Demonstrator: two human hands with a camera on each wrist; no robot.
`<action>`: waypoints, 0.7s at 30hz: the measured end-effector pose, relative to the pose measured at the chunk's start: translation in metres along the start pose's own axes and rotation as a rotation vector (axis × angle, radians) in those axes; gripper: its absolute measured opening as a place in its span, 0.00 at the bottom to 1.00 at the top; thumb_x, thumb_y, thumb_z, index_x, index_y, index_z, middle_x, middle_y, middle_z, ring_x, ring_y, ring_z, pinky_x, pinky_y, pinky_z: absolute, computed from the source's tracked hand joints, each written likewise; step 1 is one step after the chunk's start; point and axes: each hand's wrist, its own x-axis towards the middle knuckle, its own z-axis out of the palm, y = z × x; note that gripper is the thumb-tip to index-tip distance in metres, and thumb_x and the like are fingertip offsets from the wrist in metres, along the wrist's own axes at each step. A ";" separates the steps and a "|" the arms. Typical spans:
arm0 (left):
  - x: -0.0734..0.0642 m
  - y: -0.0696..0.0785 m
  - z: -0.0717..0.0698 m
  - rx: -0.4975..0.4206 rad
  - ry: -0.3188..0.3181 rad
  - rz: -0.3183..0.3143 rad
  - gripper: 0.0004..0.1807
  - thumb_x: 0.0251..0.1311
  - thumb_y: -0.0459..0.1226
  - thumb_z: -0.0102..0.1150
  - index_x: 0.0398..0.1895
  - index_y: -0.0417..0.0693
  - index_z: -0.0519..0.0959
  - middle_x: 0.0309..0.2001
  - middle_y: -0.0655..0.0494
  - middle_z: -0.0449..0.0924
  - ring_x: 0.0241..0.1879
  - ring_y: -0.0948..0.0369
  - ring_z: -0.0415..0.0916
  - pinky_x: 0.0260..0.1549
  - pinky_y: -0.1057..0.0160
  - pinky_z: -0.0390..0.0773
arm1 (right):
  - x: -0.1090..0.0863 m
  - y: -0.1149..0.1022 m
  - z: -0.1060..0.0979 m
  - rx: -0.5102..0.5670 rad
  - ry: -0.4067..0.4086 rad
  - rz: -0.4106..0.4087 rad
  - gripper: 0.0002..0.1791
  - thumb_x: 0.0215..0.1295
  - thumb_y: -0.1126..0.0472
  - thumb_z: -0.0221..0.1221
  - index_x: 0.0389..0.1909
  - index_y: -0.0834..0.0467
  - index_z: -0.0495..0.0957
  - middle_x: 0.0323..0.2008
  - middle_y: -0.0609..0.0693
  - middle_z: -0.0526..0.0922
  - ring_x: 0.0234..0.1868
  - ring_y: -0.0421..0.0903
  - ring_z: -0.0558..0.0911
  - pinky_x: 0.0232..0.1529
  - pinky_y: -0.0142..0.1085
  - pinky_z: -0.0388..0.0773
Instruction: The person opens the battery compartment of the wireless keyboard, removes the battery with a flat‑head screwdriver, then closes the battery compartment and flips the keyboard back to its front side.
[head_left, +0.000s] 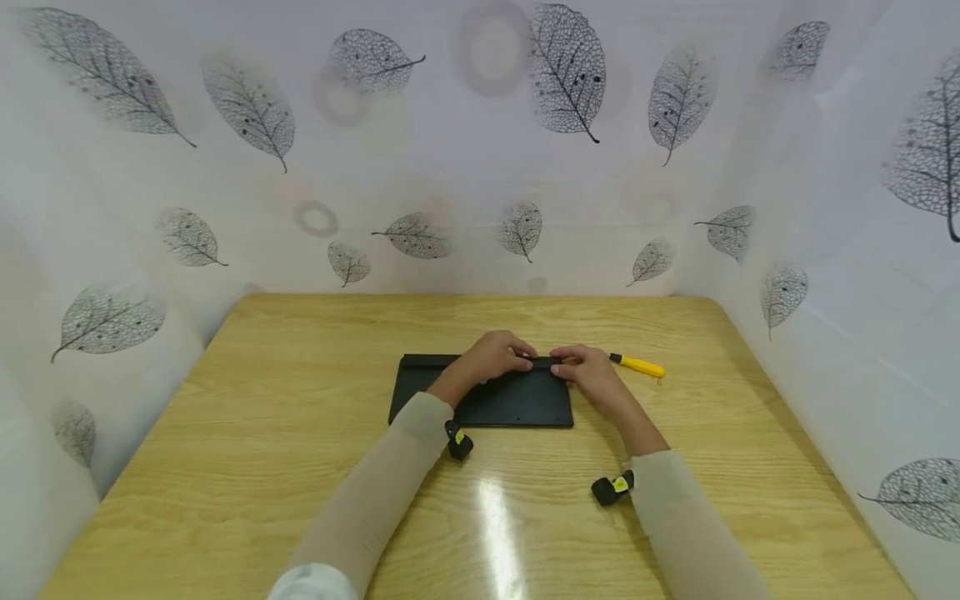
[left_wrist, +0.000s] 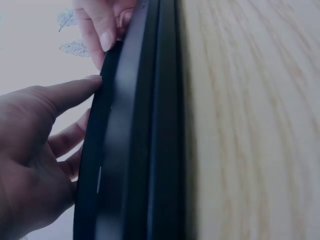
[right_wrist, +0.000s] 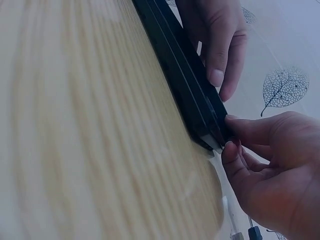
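Observation:
A flat black rectangular panel [head_left: 517, 408], which looks like a keyboard lying face down, rests on the table with a raised ridge [head_left: 431, 361] along its far edge. My left hand [head_left: 491, 357] reaches over it and grips the ridge near its right end; in the left wrist view the thumb of this hand [left_wrist: 30, 145] presses the near side, with the fingers partly hidden behind. At the far right corner my right hand [head_left: 592, 375] pinches the ridge's end. The right wrist view shows that hand's thumb and forefinger [right_wrist: 250, 131] at the corner, close to the left fingertips.
A yellow-handled screwdriver [head_left: 641, 366] lies on the wooden table [head_left: 300, 433] just right of the right hand. White curtains [head_left: 450, 175] printed with leaves stand behind the table and at both sides. Each wrist carries a small black camera [head_left: 459, 442].

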 end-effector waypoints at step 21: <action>0.004 0.013 0.006 0.169 0.086 -0.018 0.11 0.65 0.44 0.67 0.47 0.55 0.88 0.46 0.60 0.86 0.44 0.61 0.80 0.45 0.59 0.79 | -0.003 -0.003 0.001 0.022 0.004 0.003 0.20 0.71 0.62 0.61 0.62 0.59 0.79 0.53 0.61 0.82 0.47 0.50 0.82 0.46 0.37 0.79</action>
